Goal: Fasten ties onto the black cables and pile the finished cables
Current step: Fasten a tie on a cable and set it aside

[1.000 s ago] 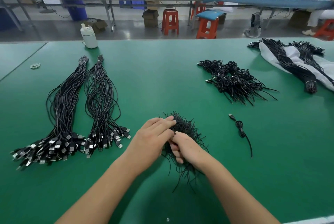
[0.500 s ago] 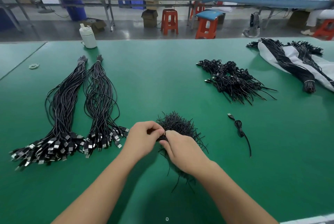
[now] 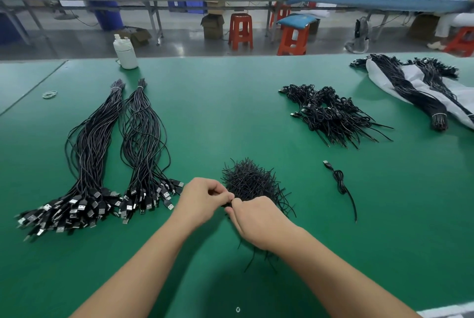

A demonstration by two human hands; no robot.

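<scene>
A loose heap of short black ties [image 3: 250,181] lies on the green table in front of me. My left hand [image 3: 202,201] and my right hand [image 3: 256,217] meet at the heap's near left edge, both with fingertips pinched on a black tie between them. Two long bundles of untied black cables [image 3: 115,153] with USB plugs lie at the left. One coiled, tied cable [image 3: 339,184] lies alone to the right of the heap. A pile of finished tied cables [image 3: 331,115] sits farther back on the right.
A white bottle [image 3: 125,52] stands at the table's far edge on the left. A white bag with more cable bundles [image 3: 420,86] lies at the far right. A small ring of rubber bands [image 3: 50,93] rests at far left. Orange stools stand beyond the table.
Both hands drew back from on top of the tie heap toward its near left edge, and the left hand's fingers curled from flat to pinched.
</scene>
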